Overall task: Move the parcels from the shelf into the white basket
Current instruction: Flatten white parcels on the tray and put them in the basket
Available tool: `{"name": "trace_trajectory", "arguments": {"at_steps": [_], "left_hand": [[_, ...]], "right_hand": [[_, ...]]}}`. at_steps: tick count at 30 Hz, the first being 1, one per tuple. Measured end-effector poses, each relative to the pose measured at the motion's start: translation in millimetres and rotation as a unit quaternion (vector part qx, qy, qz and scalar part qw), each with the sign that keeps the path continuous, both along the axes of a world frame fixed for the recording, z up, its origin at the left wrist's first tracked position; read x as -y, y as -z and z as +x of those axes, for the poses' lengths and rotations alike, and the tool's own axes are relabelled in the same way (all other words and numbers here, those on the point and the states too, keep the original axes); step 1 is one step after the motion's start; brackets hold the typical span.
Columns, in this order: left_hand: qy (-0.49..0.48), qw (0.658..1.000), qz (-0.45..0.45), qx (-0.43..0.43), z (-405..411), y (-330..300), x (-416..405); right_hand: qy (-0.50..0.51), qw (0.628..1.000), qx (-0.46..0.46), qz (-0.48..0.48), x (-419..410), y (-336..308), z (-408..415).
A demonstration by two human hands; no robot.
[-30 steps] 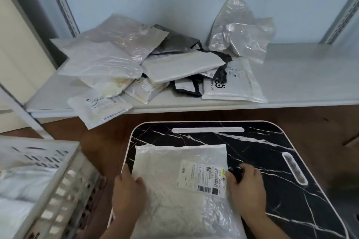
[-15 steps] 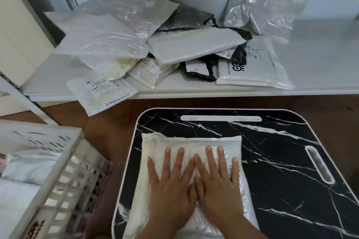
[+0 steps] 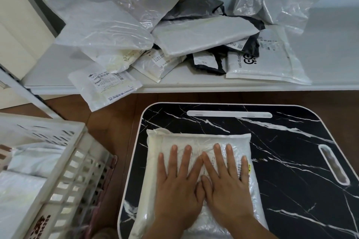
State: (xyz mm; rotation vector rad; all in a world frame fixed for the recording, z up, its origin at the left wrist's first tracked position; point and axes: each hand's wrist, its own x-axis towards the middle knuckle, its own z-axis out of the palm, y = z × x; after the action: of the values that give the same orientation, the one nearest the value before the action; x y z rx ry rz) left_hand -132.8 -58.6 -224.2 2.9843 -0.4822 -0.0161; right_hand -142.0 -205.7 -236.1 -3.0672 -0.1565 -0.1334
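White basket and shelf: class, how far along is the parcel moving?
Done: white basket already holds some parcels. In hand: left hand and right hand press one white parcel flat on the marble-pattern table. Left: a pile of parcels on the shelf.

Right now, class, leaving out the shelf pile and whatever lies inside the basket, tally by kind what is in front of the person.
White parcel: 1
Black marbled table: 1
White basket: 1
Hands: 2, left hand and right hand, both flat on the parcel
Total: 5
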Motion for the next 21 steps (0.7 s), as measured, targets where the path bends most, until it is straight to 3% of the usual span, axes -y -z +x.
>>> {"name": "trace_trajectory", "arguments": {"at_steps": [21], "left_hand": [[0.005,1.000,-0.002,-0.020,5.1,5.0,0.0]], "right_hand": [[0.002,1.000,-0.023,0.005,0.2,10.0,4.8]]}}
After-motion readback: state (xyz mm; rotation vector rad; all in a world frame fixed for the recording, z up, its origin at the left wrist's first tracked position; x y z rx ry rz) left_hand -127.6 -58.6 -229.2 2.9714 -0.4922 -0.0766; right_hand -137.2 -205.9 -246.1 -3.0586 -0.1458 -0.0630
